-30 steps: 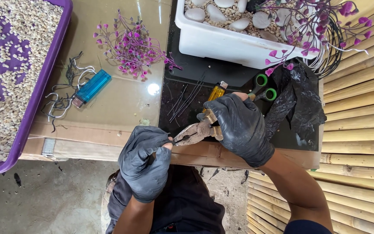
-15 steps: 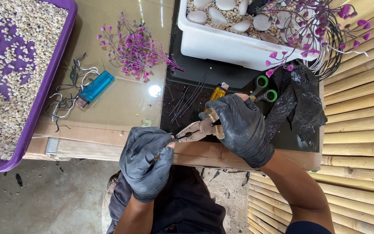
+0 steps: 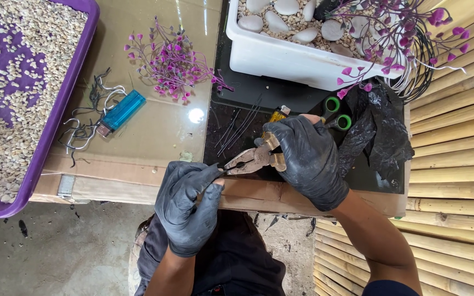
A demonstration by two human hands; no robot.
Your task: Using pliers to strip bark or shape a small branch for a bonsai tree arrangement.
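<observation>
Both my hands wear dark gloves at the near edge of a table. My right hand (image 3: 307, 156) grips the handles of tan pliers (image 3: 254, 158), whose jaws point left. My left hand (image 3: 188, 204) pinches a thin dark wire (image 3: 219, 173) that meets the plier jaws. Behind the pliers, several loose thin wires (image 3: 237, 129) lie on a black mat (image 3: 248, 101).
A purple tray of gravel (image 3: 56, 120) sits at the left, with a blue lighter (image 3: 122, 111) and bent wire scraps (image 3: 86, 131) beside it. A pink artificial sprig (image 3: 171, 60) lies mid-table. A white tub of pebbles (image 3: 292, 57), green-handled scissors (image 3: 338, 112) and black plastic (image 3: 377, 137) stand at right.
My hands and the pliers stay in nearly the same spot; the view has shifted slightly and my left hand has closed in on the plier jaws.
</observation>
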